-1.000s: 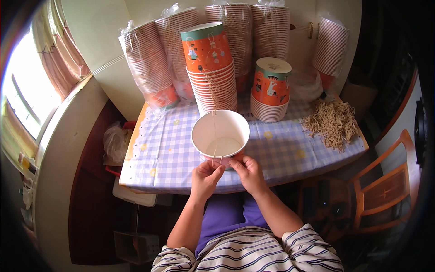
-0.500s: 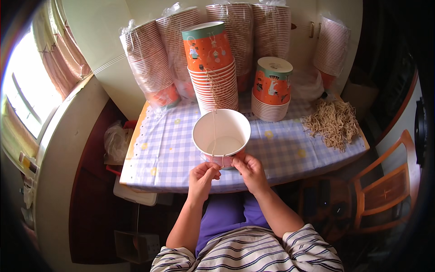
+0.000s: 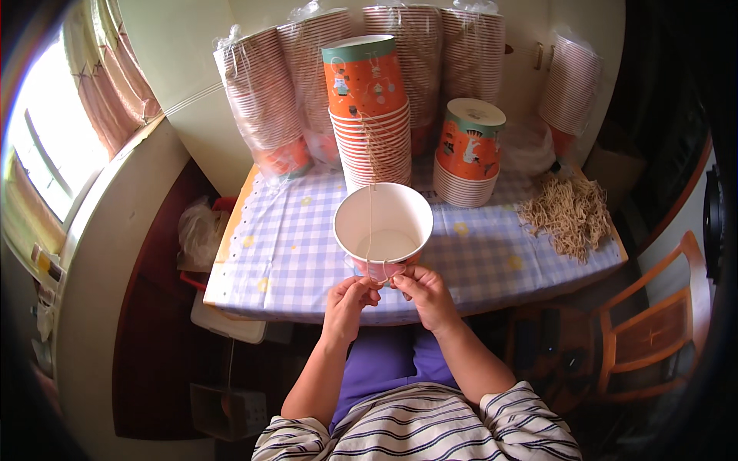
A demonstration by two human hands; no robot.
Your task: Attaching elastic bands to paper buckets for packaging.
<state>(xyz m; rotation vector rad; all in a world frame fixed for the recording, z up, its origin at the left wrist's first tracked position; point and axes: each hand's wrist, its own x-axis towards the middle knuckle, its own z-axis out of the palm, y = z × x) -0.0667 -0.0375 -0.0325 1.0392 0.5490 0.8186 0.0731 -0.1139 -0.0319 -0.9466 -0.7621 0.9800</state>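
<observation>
A white-lined paper cup (image 3: 383,230) with an orange outside is held up, its mouth toward me, above the near table edge. A thin beige string (image 3: 370,223) crosses its opening from the far rim to the near rim. My left hand (image 3: 347,303) and my right hand (image 3: 424,296) meet just under the near rim, fingers pinched on the string's end there. Which hand carries the cup's weight is hard to tell.
A checked lilac cloth covers the table (image 3: 277,253). Behind stand two stacks of orange cups (image 3: 369,115) (image 3: 467,154) and several plastic-wrapped cup sleeves (image 3: 265,107). A heap of beige strings (image 3: 569,215) lies at the right. A wooden chair (image 3: 653,330) stands right.
The cup has stayed in nearly the same place. My fingers have shifted slightly at the near rim, working the string's end.
</observation>
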